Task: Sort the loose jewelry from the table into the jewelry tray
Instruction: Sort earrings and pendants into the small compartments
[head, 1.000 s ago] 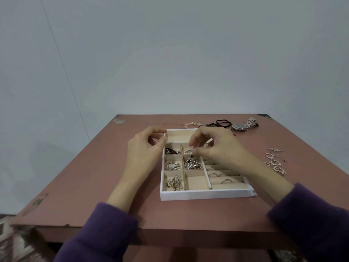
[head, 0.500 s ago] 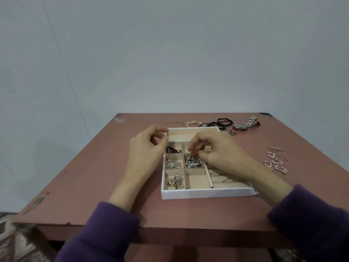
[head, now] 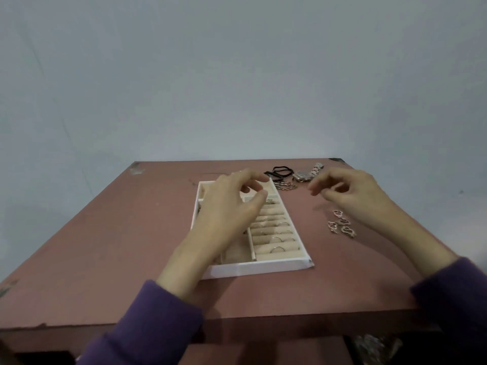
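We are noting the left hand (head: 232,206) hovering over the jewelry tray (head: 263,268) and the right hand (head: 350,191) near the charms (head: 342,226) (2 grips loosely spread, holding nothing).

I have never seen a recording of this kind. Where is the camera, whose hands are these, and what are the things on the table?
There is no machine here. A person wears a camera on the head, so the picture looks forward and down at that person's own two hands. The left hand hovers over a white jewelry tray on a reddish table. The right hand hovers over the table, to the right of the tray. The fingers of both hands are loosely curled, and I see nothing held in them. Rings sit in the tray's padded rows. Loose on the table lie a watch, black bands, a chain and small heart-shaped pieces.
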